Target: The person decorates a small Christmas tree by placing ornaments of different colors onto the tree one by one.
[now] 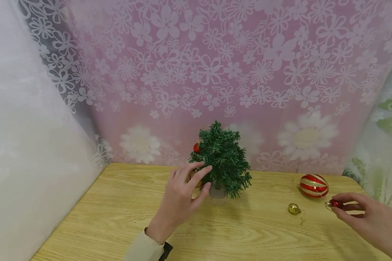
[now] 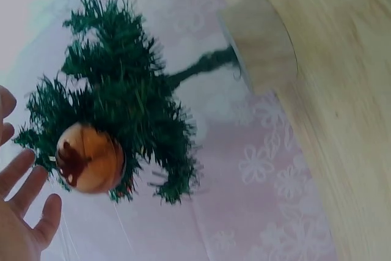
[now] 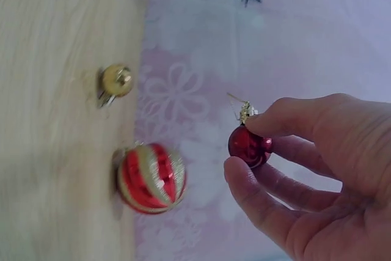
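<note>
A small green artificial Christmas tree [image 1: 223, 156] stands on a pale base [image 2: 259, 44]. My left hand [image 1: 183, 188] is at its left side, fingers spread and bent a little, holding nothing. In the left wrist view, a shiny orange-gold bauble [image 2: 91, 158] hangs among the branches close to those fingertips. A red bauble [image 1: 196, 147] shows higher on the tree's left. My right hand [image 1: 367, 214] pinches a small dark red bauble [image 3: 249, 146] between thumb and fingers, its gold cap and string loop pointing away from the palm. It is held above the table at the right.
A red and gold striped bauble [image 1: 314, 186] lies on the wooden table [image 1: 124, 210] near its back right. A small gold bauble [image 1: 293, 208] with a string loop lies in front of it. Behind the table hangs a pink flowered curtain [image 1: 196, 72]; pale sheeting [image 1: 36, 127] hangs at the left.
</note>
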`<state>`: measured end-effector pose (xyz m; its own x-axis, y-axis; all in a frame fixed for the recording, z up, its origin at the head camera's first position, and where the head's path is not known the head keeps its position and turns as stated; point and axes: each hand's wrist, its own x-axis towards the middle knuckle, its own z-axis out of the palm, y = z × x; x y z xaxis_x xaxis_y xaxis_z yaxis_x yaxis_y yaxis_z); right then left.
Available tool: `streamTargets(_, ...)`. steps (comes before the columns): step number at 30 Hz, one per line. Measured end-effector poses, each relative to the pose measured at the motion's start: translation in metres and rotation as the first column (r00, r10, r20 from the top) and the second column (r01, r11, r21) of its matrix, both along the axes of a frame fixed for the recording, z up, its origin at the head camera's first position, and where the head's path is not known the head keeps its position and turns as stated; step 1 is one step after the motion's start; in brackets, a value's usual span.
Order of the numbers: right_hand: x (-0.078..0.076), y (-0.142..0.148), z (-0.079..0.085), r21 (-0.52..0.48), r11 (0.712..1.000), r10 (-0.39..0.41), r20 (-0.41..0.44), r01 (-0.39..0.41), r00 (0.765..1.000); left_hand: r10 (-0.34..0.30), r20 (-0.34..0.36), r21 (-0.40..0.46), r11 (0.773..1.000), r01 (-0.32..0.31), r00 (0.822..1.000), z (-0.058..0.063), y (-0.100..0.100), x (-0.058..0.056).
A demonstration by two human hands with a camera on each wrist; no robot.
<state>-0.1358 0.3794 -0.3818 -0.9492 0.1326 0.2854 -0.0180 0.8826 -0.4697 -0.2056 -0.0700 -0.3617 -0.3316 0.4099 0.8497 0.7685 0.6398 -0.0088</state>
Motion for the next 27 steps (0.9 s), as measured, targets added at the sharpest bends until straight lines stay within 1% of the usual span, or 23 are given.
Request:
streamTargets(2,0.003,-0.005,0.001,-0.017,1.0,0.01,-0.062,-0.011,0.998,-0.033,-0.02,-0.005,0.999,0.033,0.999,-0.001,0.004,0.003)
streamTargets(5,0.007,-0.012,0.004,-0.028,0.999,0.035,-0.148,-0.04,0.988,-0.075,-0.04,-0.025,0.997,0.075,0.996,-0.003,0.01,0.007)
streamTargets(9,0.012,-0.025,0.008,-0.04,0.994,0.089,-0.238,-0.101,0.967,-0.147,-0.044,-0.039,0.989,0.146,0.988,-0.007,0.019,0.015)
streamTargets(12,0.015,-0.035,0.012,-0.04,0.989,0.126,-0.285,-0.143,0.95,-0.203,-0.005,-0.032,0.979,0.202,0.979,-0.009,0.027,0.02)
streamTargets(14,0.017,-0.041,0.015,-0.038,0.985,0.147,-0.311,-0.167,0.939,-0.229,0.039,-0.022,0.973,0.23,0.973,-0.01,0.03,0.024)
streamTargets(18,0.023,-0.052,0.022,-0.05,0.974,0.189,-0.366,-0.222,0.911,-0.281,0.129,0.023,0.959,0.281,0.951,-0.012,0.035,0.029)
streamTargets(20,0.025,-0.058,0.025,-0.052,0.965,0.216,-0.392,-0.256,0.894,-0.309,0.176,0.056,0.951,0.304,0.935,-0.013,0.037,0.031)
streamTargets(23,0.028,-0.067,0.028,-0.044,0.949,0.264,-0.437,-0.314,0.86,-0.359,0.268,0.121,0.933,0.338,0.894,-0.016,0.04,0.032)
streamTargets(26,0.029,-0.074,0.03,-0.024,0.934,0.305,-0.463,-0.355,0.832,-0.409,0.372,0.184,0.912,0.365,0.833,-0.019,0.043,0.033)
streamTargets(27,0.03,-0.077,0.03,-0.017,0.933,0.311,-0.466,-0.36,0.828,-0.424,0.413,0.205,0.906,0.371,0.806,-0.02,0.044,0.033)
